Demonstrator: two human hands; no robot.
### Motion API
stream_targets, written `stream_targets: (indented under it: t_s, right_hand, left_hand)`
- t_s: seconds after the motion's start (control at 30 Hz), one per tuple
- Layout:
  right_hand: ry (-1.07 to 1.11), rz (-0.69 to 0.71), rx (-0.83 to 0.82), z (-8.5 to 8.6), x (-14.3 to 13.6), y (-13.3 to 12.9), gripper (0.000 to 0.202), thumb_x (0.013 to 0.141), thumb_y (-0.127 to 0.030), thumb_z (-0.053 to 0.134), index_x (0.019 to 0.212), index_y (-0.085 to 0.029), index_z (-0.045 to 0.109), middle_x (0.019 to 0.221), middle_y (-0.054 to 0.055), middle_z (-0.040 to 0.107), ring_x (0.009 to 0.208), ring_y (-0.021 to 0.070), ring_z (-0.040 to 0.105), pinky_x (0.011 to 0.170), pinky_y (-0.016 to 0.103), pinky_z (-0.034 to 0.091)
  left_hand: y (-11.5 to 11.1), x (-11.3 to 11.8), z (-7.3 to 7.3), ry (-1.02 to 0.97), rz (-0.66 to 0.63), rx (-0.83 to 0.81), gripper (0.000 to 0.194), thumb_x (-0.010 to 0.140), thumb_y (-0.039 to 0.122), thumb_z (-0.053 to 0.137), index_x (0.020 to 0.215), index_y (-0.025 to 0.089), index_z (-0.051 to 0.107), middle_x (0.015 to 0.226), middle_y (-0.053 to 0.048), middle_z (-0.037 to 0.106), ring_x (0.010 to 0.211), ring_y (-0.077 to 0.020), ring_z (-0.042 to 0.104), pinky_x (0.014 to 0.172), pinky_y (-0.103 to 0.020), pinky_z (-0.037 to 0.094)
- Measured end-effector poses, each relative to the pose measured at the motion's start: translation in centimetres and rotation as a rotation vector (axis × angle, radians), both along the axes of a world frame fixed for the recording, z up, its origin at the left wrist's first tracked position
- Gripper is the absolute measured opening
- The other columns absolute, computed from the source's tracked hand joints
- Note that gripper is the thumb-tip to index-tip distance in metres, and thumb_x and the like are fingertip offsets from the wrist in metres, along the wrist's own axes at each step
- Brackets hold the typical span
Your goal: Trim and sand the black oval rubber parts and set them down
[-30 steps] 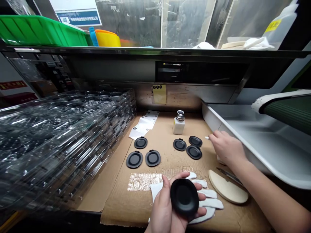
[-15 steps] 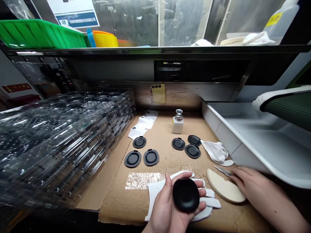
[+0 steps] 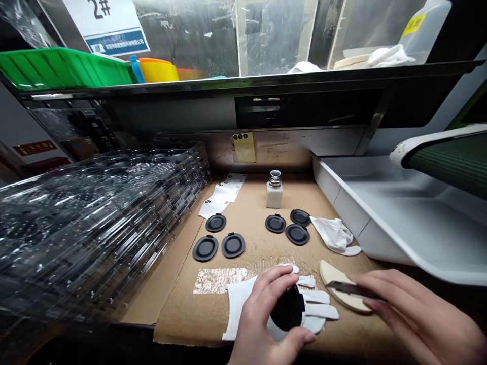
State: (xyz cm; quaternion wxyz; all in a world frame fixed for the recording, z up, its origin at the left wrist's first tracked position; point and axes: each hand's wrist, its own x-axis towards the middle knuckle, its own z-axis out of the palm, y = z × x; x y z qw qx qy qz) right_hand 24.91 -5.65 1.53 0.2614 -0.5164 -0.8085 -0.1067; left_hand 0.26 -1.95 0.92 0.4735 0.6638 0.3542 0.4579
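Black disc [image 3: 288, 311], newly turned (inside curved left hand [image 3: 262, 320])

At five o'clock your disc [image 3: 287, 312] is black, your glove [image 3: 319, 297] white; at ten, the basket [image 3: 68, 68] is green.

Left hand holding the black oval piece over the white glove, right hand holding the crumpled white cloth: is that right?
Not quite: the head view shows the right hand holding a slim metal tool, not the crumpled white cloth. The left hand does hold the black oval piece over the white glove.
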Motion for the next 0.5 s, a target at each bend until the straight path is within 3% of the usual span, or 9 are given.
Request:
stream_targets:
  t_s: [0.07, 0.17, 0.5]
  right_hand:
    - [-0.035, 0.081, 0.009, 1.5, -1.0, -0.4, 0.03, 0.084, -0.026, 0.049, 0.114, -0.025, 0.052, 0.099, 0.003, 0.062, 0.085, 0.0143, 0.061, 0.068, 0.021, 0.049]
    - [-0.11, 0.083, 0.059, 2.6, -1.9, -0.6, 0.033, 0.082, -0.022, 0.052, 0.114, -0.027, 0.054, 0.093, 0.002, 0.063, 0.079, 0.0147, 0.061, 0.063, 0.022, 0.048]
    - [-0.304, 0.086, 0.205, 3.3, -3.0, -0.1, 0.03, 0.081, -0.016, 0.04, 0.105, -0.023, 0.057, 0.092, 0.004, 0.065, 0.08, 0.0191, 0.058, 0.065, 0.031, 0.042]
  left_hand:
    - [0.0, -0.2, 0.3, 0.089, 0.015, 0.085, 0.048, 0.065, 0.026, 0.07, 0.112, 0.026, 0.06, 0.121, -0.01, 0.056, 0.114, -0.0288, 0.047, 0.097, -0.04, 0.034]
    - [0.1, -0.5, 0.5, 0.147, 0.029, 0.166, 0.049, 0.066, 0.024, 0.069, 0.113, 0.026, 0.058, 0.12, -0.011, 0.057, 0.113, -0.0287, 0.048, 0.096, -0.04, 0.035]
    - [-0.1, -1.1, 0.2, 0.205, 0.057, 0.301, 0.054, 0.066, 0.021, 0.068, 0.118, 0.028, 0.054, 0.12, -0.009, 0.057, 0.112, -0.0272, 0.049, 0.096, -0.039, 0.036]
